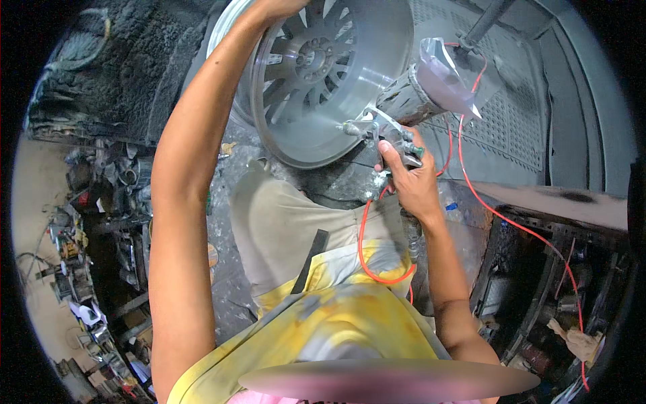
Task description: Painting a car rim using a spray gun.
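Right hand [418,178], fingers wrapped round the gun [378,126], holds it facing the wheel [313,62] just ahead — tipped, it seems, so its hollow meets the nozzle [348,128] — while the left hand [284,5] is up top, its grip beyond my view.

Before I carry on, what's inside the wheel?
Inside the wheel, spokes surround a hub. The spokes' far side is hidden; the left hand covers part of the upper left.

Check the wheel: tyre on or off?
Off, as far as the wheel shows: its metal barrel is bare, with no rubber around it; the top is out of frame.
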Demonstrator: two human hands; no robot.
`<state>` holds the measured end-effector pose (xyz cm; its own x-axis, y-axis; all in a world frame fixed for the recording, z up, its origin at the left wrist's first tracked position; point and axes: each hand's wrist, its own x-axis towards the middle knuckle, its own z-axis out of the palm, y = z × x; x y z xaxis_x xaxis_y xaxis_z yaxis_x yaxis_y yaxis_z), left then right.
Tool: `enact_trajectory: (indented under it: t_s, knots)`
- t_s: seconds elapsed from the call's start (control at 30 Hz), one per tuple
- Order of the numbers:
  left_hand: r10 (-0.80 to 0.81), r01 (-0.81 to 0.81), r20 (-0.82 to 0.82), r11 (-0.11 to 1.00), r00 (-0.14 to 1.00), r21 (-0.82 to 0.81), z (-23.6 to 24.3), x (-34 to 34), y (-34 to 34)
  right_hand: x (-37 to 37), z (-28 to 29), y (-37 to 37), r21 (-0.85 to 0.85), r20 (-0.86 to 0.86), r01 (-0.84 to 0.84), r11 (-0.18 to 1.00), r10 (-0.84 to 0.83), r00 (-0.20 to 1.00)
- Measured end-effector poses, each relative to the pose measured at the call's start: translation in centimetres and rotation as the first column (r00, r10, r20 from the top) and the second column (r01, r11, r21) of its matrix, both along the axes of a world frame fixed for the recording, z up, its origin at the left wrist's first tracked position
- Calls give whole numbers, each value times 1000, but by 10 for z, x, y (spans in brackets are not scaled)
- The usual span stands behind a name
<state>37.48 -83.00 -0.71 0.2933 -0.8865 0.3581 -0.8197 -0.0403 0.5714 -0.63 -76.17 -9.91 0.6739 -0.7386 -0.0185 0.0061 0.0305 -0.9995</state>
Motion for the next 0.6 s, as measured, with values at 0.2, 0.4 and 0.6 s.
enact_trajectory:
  t_s: [0.2, 0.4, 0.6]
  knots:
    - [6, -5, 7, 1000, 1000, -15, 1, -9, 1, -12, -41, -22, -150, -103, 133, 980, -149, 983]
    - [-21, 22, 38, 999, 999, -31, 5, -14, 3, -21, -29, -63, -420, -235, 203, 885, -322, 917]
    - [-32, 32, -15, 999, 999, -31, 11, -28, 6, -24, -18, -76, -343, -388, 66, 937, -205, 898]
